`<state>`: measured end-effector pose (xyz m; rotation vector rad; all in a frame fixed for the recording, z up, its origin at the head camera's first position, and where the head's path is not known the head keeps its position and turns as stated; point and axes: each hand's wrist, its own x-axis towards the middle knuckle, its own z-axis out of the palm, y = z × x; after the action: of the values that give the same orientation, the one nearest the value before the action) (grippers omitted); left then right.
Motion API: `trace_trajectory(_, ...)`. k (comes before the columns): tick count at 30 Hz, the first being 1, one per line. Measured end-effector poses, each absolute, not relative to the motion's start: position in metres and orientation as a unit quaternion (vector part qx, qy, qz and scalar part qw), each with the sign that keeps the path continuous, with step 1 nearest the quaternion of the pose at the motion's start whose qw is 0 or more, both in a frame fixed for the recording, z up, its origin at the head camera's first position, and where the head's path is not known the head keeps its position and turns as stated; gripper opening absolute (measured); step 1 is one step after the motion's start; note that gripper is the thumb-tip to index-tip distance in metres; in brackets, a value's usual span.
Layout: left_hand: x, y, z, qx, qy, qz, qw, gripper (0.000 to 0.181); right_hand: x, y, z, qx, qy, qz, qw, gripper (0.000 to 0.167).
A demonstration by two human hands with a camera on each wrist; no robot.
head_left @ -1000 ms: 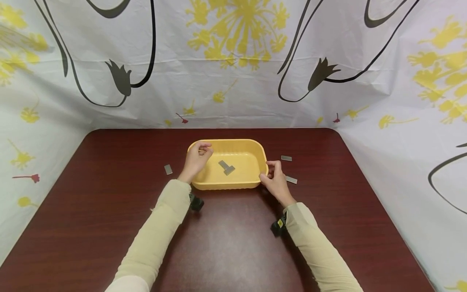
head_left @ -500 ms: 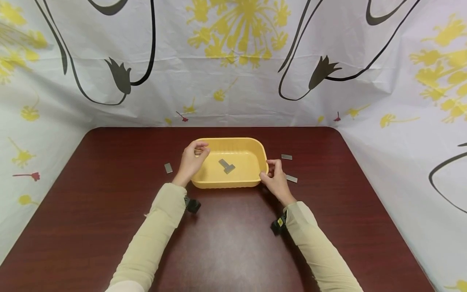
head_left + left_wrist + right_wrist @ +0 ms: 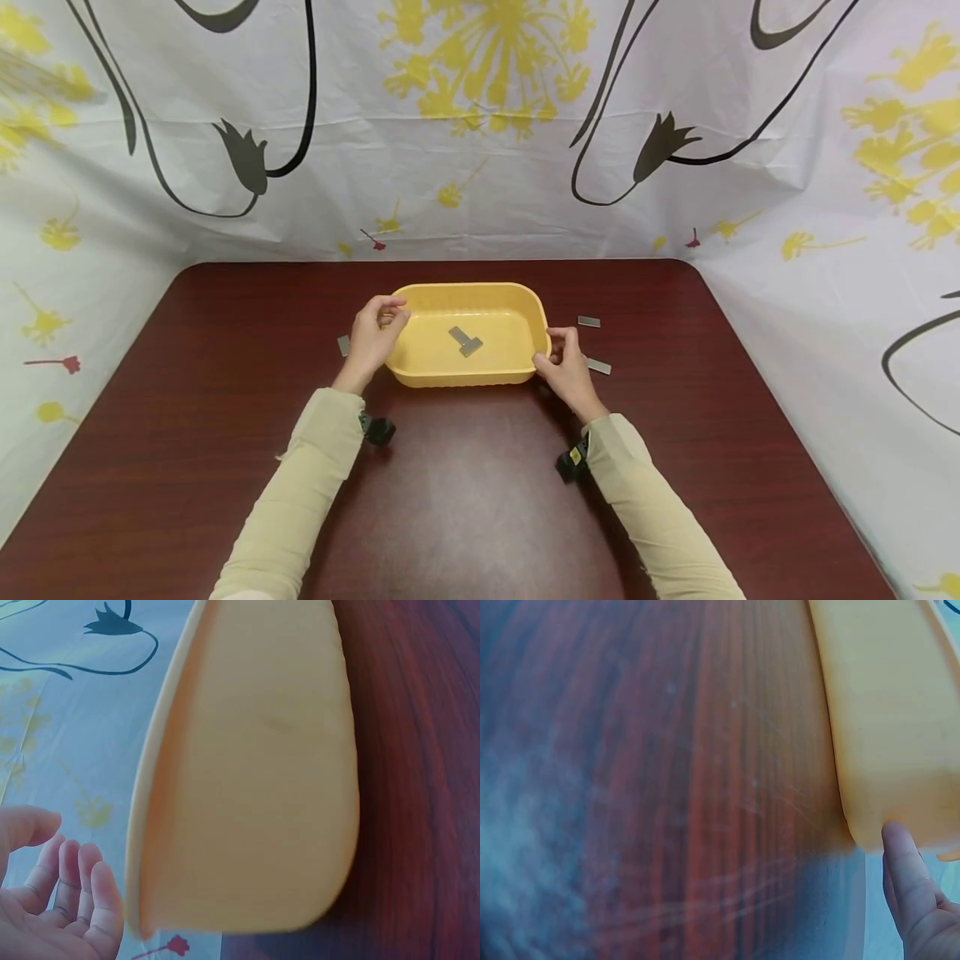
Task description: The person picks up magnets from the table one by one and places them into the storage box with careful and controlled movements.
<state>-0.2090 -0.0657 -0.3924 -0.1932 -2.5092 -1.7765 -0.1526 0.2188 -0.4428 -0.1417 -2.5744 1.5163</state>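
"Where's the tray, next to your fingers?"

"The yellow tray [image 3: 480,380] sits between my hands, on the table [image 3: 457,467]. My right hand [image 3: 567,371] holds its right end by the near corner, thumb and forefinger against the yellow plastic."

"And the other hand?"

"My left hand [image 3: 372,335] is by the tray's left end, fingers loosely bent with nothing in them. They're just beside the rim; whether one touches it, I can't tell."

"Anything inside?"

"Two grey strips [image 3: 467,342] lie near the middle, meeting in a rough T. Out on the table, one strip [image 3: 344,345] is partly hidden by my left hand, a farther strip [image 3: 588,321] lies off to the right, and a nearer strip [image 3: 599,366] just beside my right hand."

"And the room?"

"The table is dark reddish brown, shiny in front of me, its far corners rounded. Behind it and along both sides hangs white cloth [image 3: 480,225] printed with yellow blooms and dark curling stems."
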Motion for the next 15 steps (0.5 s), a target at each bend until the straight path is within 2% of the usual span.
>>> trace_trajectory(15, -0.208, -0.097, -0.395, -0.045, -0.814, -0.578, 0.044, 0.029, -0.153, 0.220, -0.445, -0.042, -0.859, 0.504, 0.079, 0.042)
